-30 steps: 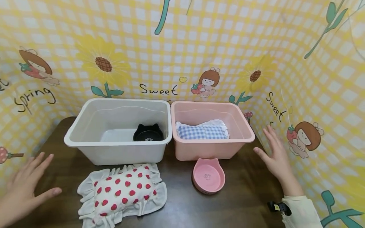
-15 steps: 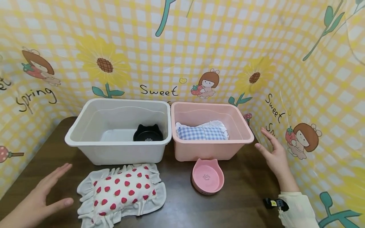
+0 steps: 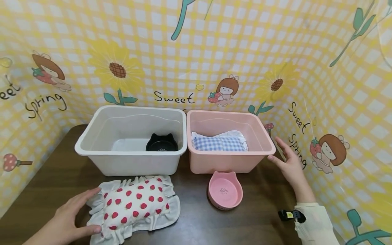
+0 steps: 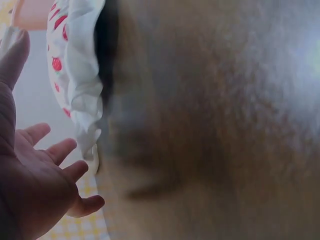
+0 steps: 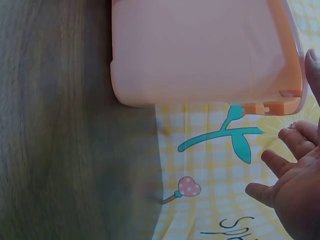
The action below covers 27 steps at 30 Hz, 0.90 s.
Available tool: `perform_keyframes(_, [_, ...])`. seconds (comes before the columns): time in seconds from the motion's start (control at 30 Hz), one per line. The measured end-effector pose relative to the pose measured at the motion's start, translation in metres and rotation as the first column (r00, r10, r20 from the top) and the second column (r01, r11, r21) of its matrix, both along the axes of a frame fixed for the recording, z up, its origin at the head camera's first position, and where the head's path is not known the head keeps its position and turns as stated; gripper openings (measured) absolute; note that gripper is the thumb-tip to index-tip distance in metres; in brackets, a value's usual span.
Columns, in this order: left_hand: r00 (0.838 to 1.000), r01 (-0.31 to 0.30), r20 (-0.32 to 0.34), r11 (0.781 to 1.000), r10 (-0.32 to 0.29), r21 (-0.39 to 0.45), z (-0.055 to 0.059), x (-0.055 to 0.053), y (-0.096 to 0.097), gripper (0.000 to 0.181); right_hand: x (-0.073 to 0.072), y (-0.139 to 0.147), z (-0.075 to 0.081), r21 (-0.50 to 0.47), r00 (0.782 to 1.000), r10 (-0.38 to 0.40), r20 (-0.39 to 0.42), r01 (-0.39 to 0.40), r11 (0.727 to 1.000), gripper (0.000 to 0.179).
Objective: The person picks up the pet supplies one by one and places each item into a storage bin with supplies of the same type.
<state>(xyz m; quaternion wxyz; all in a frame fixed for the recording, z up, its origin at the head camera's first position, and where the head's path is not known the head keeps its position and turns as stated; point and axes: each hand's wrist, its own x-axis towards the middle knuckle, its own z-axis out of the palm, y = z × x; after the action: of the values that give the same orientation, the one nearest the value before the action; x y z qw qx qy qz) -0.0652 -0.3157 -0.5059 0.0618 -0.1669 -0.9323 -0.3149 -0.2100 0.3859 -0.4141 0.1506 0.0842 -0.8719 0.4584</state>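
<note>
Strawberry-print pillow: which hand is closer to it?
Left. The left hand is at the left ruffled end of the strawberry-print pillow, contact unclear; the right hand is farther off, by the right end of the pink bin.

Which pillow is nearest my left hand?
The white ruffled fabric pillow with red strawberries, beside your left hand; the blue-checked pillow is farther, inside the pink plastic bin.

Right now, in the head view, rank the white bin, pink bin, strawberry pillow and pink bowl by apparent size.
1. White bin
2. Pink bin and strawberry pillow, too close to rank: the pillow lies nearer the camera, slightly cropped.
3. Pink bowl
</note>
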Motion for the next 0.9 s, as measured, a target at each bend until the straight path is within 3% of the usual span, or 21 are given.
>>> perform_keyframes(0.23, [1.000, -0.018, 0.004, 0.999, 0.018, -0.028, -0.002, 0.000, 0.014, 0.102, -0.002, -0.007, -0.002, -0.017, 1.000, 0.008, -0.019, -0.008, 1.000, 0.074])
perform_keyframes(0.5, [0.998, -0.044, 0.047, 0.999, 0.045, -0.019, 0.003, -0.002, 0.025, 0.099, -0.002, -0.013, -0.002, -0.048, 0.999, 0.009, -0.034, -0.011, 0.999, 0.065])
perform_keyframes(0.77, [0.995, -0.080, 0.067, 0.997, 0.081, -0.010, 0.008, 0.000, 0.029, 0.075, -0.003, -0.014, -0.006, -0.071, 0.998, -0.011, -0.069, 0.006, 0.997, 0.063])
perform_keyframes(0.9, [0.991, -0.120, 0.060, 0.993, 0.121, -0.015, 0.009, 0.001, 0.032, 0.062, 0.004, -0.026, 0.002, -0.101, 0.997, -0.015, -0.078, 0.007, 0.995, 0.060])
